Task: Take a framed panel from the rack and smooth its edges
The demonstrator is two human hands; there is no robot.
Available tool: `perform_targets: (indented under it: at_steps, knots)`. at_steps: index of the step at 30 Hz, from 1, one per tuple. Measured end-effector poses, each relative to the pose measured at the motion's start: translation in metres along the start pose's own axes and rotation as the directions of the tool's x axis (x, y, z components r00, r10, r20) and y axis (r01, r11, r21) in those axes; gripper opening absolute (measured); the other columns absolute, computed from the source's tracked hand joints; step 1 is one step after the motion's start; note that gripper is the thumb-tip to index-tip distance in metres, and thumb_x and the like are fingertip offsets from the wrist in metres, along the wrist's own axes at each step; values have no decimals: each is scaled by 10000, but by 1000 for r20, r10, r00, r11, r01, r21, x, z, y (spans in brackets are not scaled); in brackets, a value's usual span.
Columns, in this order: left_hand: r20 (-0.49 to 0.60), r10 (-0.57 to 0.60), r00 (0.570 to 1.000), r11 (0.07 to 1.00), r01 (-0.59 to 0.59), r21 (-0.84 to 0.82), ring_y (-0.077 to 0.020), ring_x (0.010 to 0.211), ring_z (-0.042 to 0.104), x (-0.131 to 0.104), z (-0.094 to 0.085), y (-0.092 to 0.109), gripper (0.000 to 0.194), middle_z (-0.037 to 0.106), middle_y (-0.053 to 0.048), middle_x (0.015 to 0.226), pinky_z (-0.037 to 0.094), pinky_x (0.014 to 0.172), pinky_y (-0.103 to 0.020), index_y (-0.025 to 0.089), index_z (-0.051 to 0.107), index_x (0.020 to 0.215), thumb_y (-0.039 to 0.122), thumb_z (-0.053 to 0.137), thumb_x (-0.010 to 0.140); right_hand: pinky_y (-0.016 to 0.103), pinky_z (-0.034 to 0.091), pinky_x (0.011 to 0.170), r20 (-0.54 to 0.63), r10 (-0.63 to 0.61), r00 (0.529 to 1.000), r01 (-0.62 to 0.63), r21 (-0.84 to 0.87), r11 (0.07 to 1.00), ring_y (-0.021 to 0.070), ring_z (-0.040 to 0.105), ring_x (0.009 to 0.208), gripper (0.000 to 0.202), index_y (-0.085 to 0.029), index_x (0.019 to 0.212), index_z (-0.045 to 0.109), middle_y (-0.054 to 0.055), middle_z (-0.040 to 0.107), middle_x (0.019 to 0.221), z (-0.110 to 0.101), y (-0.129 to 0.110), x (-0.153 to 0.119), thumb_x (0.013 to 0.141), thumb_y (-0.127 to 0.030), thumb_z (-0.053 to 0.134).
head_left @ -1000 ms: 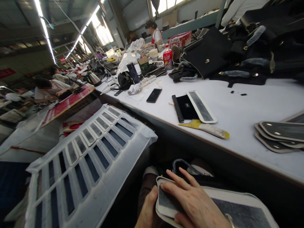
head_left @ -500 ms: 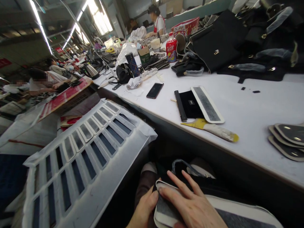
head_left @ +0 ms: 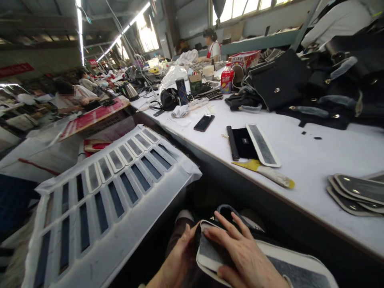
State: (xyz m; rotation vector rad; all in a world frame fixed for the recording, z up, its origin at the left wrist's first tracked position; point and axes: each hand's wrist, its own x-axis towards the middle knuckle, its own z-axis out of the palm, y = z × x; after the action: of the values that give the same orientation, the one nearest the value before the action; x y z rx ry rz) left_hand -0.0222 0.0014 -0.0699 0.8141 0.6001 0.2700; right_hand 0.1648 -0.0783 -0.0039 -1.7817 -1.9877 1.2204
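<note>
Your right hand (head_left: 240, 256) lies flat, fingers spread wide, on top of a long white-edged panel with a grey felt centre (head_left: 288, 268), which rests across your lap at the bottom of the view, below the table edge. Your left hand (head_left: 175, 264) grips the rounded near end of that panel from the left side, thumb against its white rim; the fingers beneath it are hidden. A dark strap loop (head_left: 228, 212) shows just beyond your right fingertips, touching or just behind the panel's far edge. To your left stands a large white tray with rows of dark rectangular slots (head_left: 105, 192), tilted and close to your knee. Ahead of you runs the long white worktable (head_left: 300, 156). On it, near its front edge, lies a second white-edged grey panel (head_left: 264, 146) beside a black flat pouch piece (head_left: 244, 143), with a yellow-handled scraper wrapped in white tape (head_left: 267, 172) just in front of them. A black smartphone (head_left: 204, 122) lies further left on the table. A stack of dark oval panels with pale rims (head_left: 357, 192) sits at the right end. Black handbags (head_left: 279, 86) are piled along the back of the table, with a red-labelled bottle (head_left: 227, 77) near them. Other people work at stations in the distance.
</note>
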Motion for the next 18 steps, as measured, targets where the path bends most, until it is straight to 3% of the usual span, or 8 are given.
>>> perform_targets:
  at_steps: [2,5,8,12,13,15,17,18]
  knots:
    - [-23,10,1000,999,-9,36,-326,1343,463,-2,1,1,612,578,-130,1383,336,1139,-508,186,452,1446,531,488,942,551,-44,1231,-44,-15,999,15,6,1000,226,72,1506,653,-171,1404,481,39,443,1500,4,2,-2,751,-194,475]
    - [-92,80,993,972,-57,228,-294,1379,427,0,-1,4,533,531,-93,1444,274,1191,-453,196,517,1399,410,582,915,536,-36,1231,-119,-39,992,43,33,999,222,101,1504,638,-190,1372,504,40,475,1476,10,6,-3,734,-186,495]
    - [-195,204,959,887,-97,452,-275,1393,411,5,-9,0,520,516,-68,1462,232,1218,-431,216,579,1345,463,600,887,507,-32,1231,-193,-39,980,58,97,994,220,149,1496,663,-185,1347,527,46,506,1452,11,6,-4,685,-153,510]
    - [-208,290,934,838,-142,527,-285,1398,404,12,-14,-13,554,536,-63,1445,253,1210,-458,241,588,1334,539,595,867,480,-5,1224,-262,15,965,88,376,922,233,261,1462,655,-166,1266,576,75,594,1358,9,5,-3,612,-125,567]
    - [-214,309,927,833,-155,531,-285,1393,410,13,-13,-15,552,536,-57,1446,252,1209,-464,252,586,1334,544,595,866,490,55,1218,-295,27,955,134,510,850,245,320,1434,661,-175,1248,582,82,601,1347,8,7,-2,590,-119,581]
    - [-225,339,913,823,-172,541,-276,1387,419,14,-11,-14,541,528,-36,1455,236,1212,-468,282,564,1350,542,583,876,488,200,1179,-427,97,899,301,765,569,257,423,1369,660,-204,1212,588,86,601,1344,5,14,-3,558,-120,611]
    - [-228,364,903,795,-173,581,-269,1397,406,13,-11,-7,538,509,-14,1473,212,1215,-468,308,530,1378,536,558,891,440,272,1145,-555,260,790,504,830,240,244,470,1328,610,-228,1163,599,78,606,1339,0,24,-12,562,-147,673]
    - [-215,372,903,760,-163,629,-270,1403,396,12,-13,-2,544,501,-4,1479,202,1213,-472,320,514,1390,531,559,891,422,275,1142,-598,348,722,589,795,146,234,477,1319,573,-233,1140,605,72,624,1316,-3,31,-22,581,-173,712]
